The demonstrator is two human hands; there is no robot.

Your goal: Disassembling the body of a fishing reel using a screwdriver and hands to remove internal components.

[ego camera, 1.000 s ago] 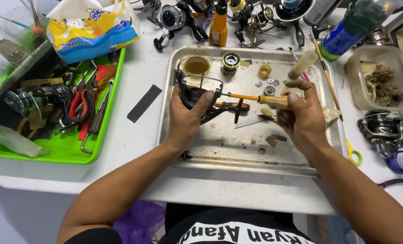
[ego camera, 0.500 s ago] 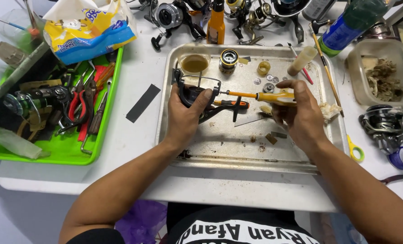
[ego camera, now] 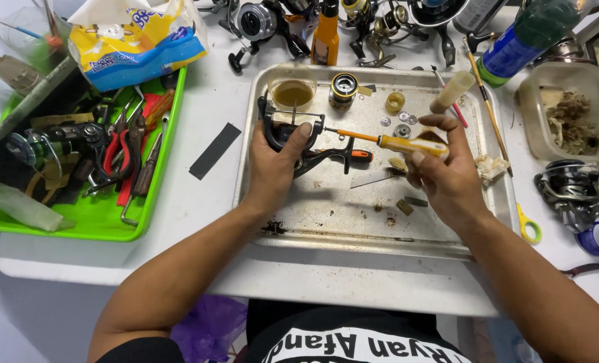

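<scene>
My left hand grips a black fishing reel body lying on a metal tray. My right hand holds a yellow-handled screwdriver, whose orange shaft points left with its tip at the reel. A second tool with an orange and black handle lies under the reel. On the tray's far side sit a small cup of brownish liquid, a dark spool, a yellow ring and small washers.
A green tray of pliers and tools stands on the left, a snack bag behind it. Several reels, an orange bottle and a green bottle line the far edge. A tub of grimy scraps and another reel sit at right.
My right hand has lifted slightly and shifted its grip along the screwdriver handle. My left hand stays on the reel. The view has tilted a little.
</scene>
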